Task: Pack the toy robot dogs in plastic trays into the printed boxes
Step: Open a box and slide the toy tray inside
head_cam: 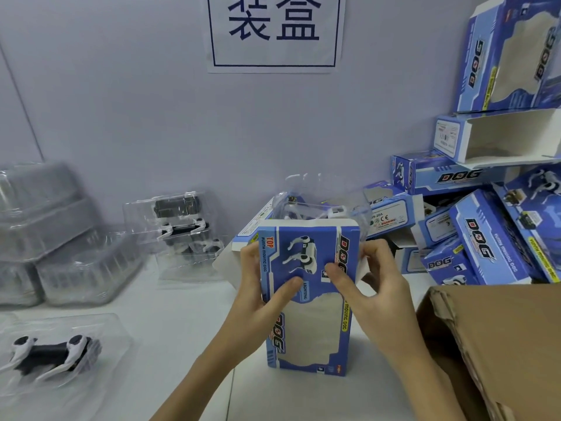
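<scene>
A blue printed box (306, 329) stands upright on the white table, its top end open. A clear plastic tray (321, 208) with a toy robot dog in it sticks out of that open top. My left hand (261, 284) grips the box's left side, thumb across the front. My right hand (361, 278) grips the right side near the top, thumb on the front. Another robot dog in a tray (54, 354) lies at the front left. More trayed dogs (182, 226) stand further back.
Stacks of clear plastic trays (45, 232) fill the left side. A pile of blue printed boxes (473, 238) leans against the wall at the right. A brown cardboard carton (501, 344) stands at the front right. A paper sign (276, 31) hangs on the wall.
</scene>
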The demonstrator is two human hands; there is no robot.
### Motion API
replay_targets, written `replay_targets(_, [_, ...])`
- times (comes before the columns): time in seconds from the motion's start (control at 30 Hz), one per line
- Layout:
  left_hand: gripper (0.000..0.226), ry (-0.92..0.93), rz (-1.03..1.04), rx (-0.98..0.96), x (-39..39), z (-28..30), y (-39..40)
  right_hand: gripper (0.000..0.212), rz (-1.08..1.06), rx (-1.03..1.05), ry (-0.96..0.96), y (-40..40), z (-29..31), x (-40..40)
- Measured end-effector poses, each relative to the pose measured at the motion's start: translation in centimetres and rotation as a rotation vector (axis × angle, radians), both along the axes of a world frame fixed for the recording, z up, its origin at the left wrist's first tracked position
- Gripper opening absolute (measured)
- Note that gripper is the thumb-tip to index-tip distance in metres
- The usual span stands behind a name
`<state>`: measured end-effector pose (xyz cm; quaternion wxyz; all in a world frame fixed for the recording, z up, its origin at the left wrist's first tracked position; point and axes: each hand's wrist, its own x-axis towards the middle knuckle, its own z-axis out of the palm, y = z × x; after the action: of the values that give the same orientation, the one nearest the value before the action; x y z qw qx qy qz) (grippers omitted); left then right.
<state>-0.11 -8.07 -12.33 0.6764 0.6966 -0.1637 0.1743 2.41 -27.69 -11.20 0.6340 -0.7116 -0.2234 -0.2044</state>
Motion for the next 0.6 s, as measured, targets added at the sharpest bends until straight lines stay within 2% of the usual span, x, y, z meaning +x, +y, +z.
replay_targets(0.2, [0.070, -0.007, 0.026, 0.036, 0.06, 0.03, 0.09, 0.083, 0.018, 0.047, -0.023, 0.56, 0.36, 0.02])
replay_targets(0.3, [0.067, -0.018, 0.023, 0.052, -0.02, -0.03, 0.12, 0.081, 0.035, 0.034, -0.008, 0.54, 0.30, 0.04])
replay_targets(0.43, [0.058, -0.046, 0.031, 0.016, 0.06, -0.16, 0.03, 0.062, 0.058, 0.057, -0.001, 0.43, 0.08, 0.19])
replay_targets(0.6, [0.054, -0.051, 0.020, -0.029, 0.04, -0.05, -0.05, 0.073, 0.046, 0.085, 0.025, 0.63, 0.21, -0.05])
